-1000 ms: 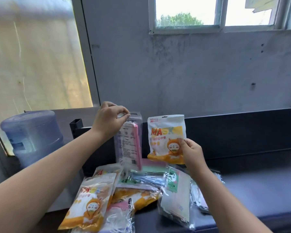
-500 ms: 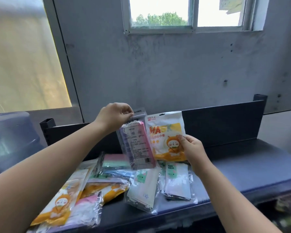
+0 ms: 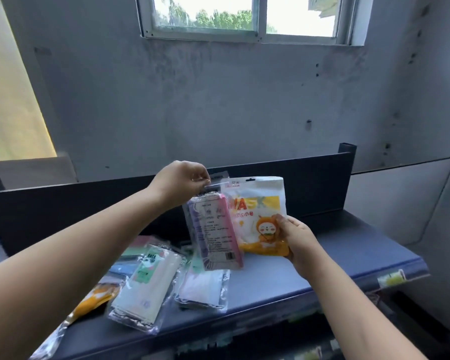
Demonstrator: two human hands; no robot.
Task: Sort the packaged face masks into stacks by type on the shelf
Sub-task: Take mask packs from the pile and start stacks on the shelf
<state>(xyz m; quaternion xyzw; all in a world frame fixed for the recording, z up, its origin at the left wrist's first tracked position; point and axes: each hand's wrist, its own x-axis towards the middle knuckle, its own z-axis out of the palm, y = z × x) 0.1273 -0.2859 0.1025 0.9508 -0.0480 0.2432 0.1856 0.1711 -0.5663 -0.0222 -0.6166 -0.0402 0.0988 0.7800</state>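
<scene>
Two mask packs held up over a dark shelf under a window.

The dark shelf (image 3: 330, 258) runs along a stained grey wall (image 3: 218, 105), its raised back panel (image 3: 312, 183) behind my hands and a window (image 3: 250, 19) high above. Loose packs lie on its left part: a clear pack marked FACE (image 3: 146, 284), a clear pack of white masks (image 3: 203, 287) just beside it, and an orange pack (image 3: 94, 300) at the near edge, with more behind that I cannot make out. My left hand (image 3: 182, 185) pinches the top edge of a clear pink-and-purple pack (image 3: 213, 232), which hangs tilted above the pile. My right hand (image 3: 296, 240) grips the lower right corner of a white-and-orange MASK pouch (image 3: 257, 216), upright, partly behind the pink one.
</scene>
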